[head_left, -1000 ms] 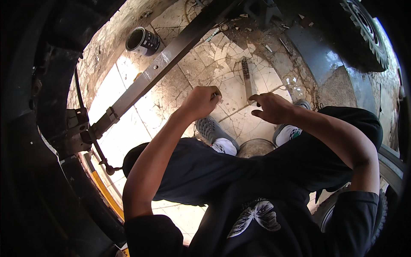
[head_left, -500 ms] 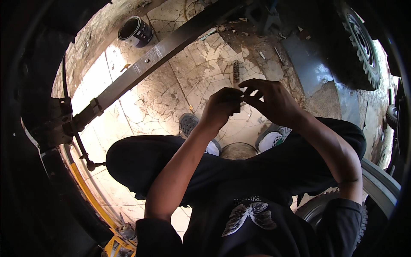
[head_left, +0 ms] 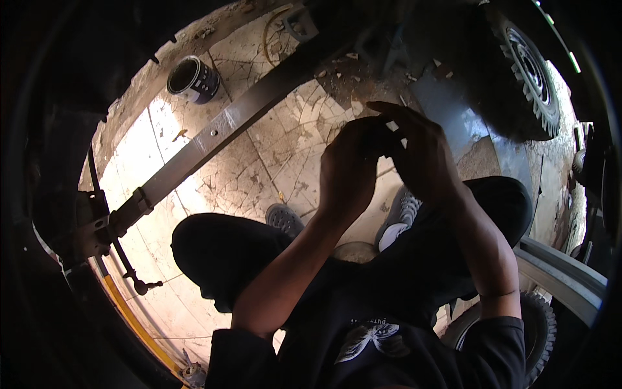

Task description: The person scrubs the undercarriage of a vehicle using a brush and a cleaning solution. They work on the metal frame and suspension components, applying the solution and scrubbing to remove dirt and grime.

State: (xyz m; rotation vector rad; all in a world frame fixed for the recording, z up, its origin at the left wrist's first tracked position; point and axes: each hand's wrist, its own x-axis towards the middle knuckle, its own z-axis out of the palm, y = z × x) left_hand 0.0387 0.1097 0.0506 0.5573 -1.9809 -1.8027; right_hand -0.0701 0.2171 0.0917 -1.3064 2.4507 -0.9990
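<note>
My left hand (head_left: pixel 350 165) is raised in front of my knees, its fingers curled closed in deep shade. Close against it, my right hand (head_left: pixel 424 155) arches over from the right with bent fingers, its tips meeting the left fingers. Small bright gaps show between the two hands. Whatever they hold is too dark and too hidden to make out. Beneath them lies the cracked tile floor (head_left: pixel 285 155), and my shoes (head_left: pixel 398 217) show below and between my wrists.
A long metal beam (head_left: pixel 223 126) crosses from lower left to upper middle, with a rod joint (head_left: pixel 141 285) near its left end. Behind it stands a dark open can (head_left: pixel 193 79). Wheels (head_left: pixel 534 68) are at upper right and lower right, beside a grey rail (head_left: pixel 564 279). A yellow bar (head_left: pixel 133 314) runs lower left.
Both hands have risen closer to the view and drawn tighter together, the right one now bent over the left. The dark strip on the floor beyond them no longer shows. The view has shifted slightly.
</note>
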